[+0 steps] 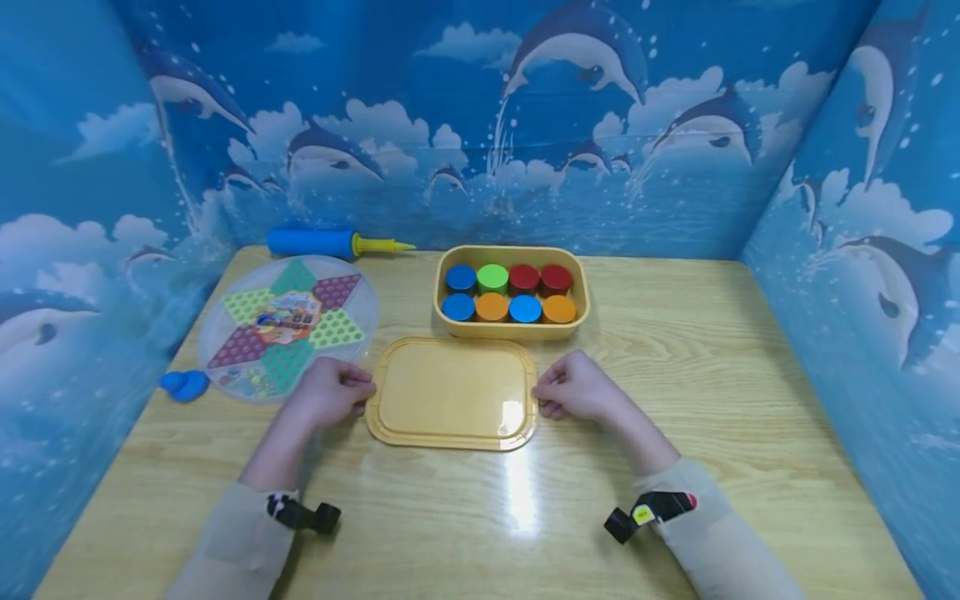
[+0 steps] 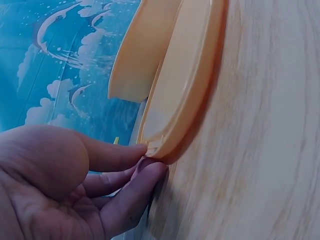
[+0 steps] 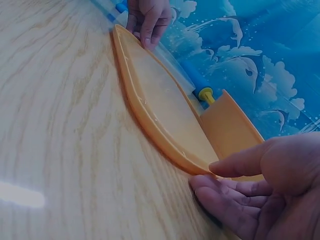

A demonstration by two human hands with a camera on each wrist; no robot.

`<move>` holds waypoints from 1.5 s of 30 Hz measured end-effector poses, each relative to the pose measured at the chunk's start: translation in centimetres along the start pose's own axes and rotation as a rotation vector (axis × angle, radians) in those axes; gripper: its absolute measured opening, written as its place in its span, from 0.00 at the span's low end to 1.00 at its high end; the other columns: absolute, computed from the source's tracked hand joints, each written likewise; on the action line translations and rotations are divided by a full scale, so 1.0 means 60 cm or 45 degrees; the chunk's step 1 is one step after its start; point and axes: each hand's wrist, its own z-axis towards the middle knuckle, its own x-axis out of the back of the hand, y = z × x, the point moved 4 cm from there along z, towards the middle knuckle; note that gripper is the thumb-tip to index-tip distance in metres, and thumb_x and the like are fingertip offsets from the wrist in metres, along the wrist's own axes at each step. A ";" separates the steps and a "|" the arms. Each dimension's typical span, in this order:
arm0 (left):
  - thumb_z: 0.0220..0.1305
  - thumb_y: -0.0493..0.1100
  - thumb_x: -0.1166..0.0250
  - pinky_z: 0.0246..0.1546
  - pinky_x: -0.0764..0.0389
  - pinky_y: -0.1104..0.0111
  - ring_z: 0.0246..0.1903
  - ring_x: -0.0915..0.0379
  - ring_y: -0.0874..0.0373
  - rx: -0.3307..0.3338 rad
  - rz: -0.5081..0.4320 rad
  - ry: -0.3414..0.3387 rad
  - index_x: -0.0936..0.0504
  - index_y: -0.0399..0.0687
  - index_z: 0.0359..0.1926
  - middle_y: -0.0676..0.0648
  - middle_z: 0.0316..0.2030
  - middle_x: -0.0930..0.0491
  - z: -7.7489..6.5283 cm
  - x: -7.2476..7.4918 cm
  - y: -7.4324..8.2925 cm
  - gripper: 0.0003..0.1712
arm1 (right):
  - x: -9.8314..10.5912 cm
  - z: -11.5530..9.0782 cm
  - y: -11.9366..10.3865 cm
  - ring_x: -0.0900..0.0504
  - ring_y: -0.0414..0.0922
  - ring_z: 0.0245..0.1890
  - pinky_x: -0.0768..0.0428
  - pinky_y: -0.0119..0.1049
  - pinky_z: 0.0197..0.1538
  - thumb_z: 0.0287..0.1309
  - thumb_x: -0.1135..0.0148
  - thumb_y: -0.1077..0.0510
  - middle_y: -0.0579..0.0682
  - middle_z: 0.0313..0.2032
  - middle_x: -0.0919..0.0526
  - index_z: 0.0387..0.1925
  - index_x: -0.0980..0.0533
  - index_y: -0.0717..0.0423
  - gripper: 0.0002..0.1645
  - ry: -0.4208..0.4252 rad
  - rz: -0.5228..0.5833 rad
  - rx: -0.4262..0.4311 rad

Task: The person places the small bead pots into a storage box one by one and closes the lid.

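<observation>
A flat, yellow-orange lid [image 1: 453,392] with rounded corners and a raised rim lies low over the wooden table, between both hands. My left hand [image 1: 335,392] pinches its left end, thumb on top and curled fingers below, as the left wrist view shows. At the opposite end my right hand [image 1: 576,387] pinches the rim the same way, thumb above and fingers underneath. Just behind the lid stands a matching open box [image 1: 512,331] holding two rows of round-topped pieces in blue, green, red and orange, such as a green one [image 1: 492,278].
Left of the lid lies a round, clear-edged Chinese checkers board [image 1: 288,329]. A small blue object [image 1: 184,385] sits beside it at the table's left edge. A blue pump with a yellow nozzle [image 1: 315,242] lies along the back. Dolphin-print curtains [image 1: 480,167] enclose the table [image 1: 675,358].
</observation>
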 end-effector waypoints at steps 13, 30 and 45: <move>0.75 0.42 0.32 0.42 0.10 0.61 0.39 0.16 0.51 0.010 -0.106 -0.124 0.17 0.31 0.54 0.39 0.44 0.15 -0.035 0.023 0.004 0.17 | 0.018 -0.027 -0.008 0.10 0.55 0.36 0.09 0.47 0.45 0.70 0.31 0.63 0.62 0.37 0.12 0.47 0.21 0.71 0.13 -0.145 0.264 -0.008; 0.81 0.41 0.38 0.51 0.12 0.56 0.50 0.14 0.46 -0.223 -0.322 -0.128 0.24 0.31 0.64 0.35 0.53 0.15 -0.017 0.034 0.120 0.20 | 0.121 -0.049 -0.037 0.09 0.51 0.41 0.13 0.54 0.53 0.72 0.33 0.65 0.65 0.48 0.12 0.59 0.25 0.80 0.23 0.105 0.417 0.224; 0.81 0.34 0.42 0.51 0.13 0.65 0.58 0.18 0.45 -0.174 -0.462 -0.105 0.28 0.29 0.72 0.32 0.64 0.21 0.040 -0.011 0.180 0.24 | 0.169 -0.046 -0.035 0.10 0.43 0.46 0.13 0.40 0.53 0.78 0.43 0.65 0.69 0.61 0.20 0.71 0.33 0.77 0.27 0.166 0.503 0.143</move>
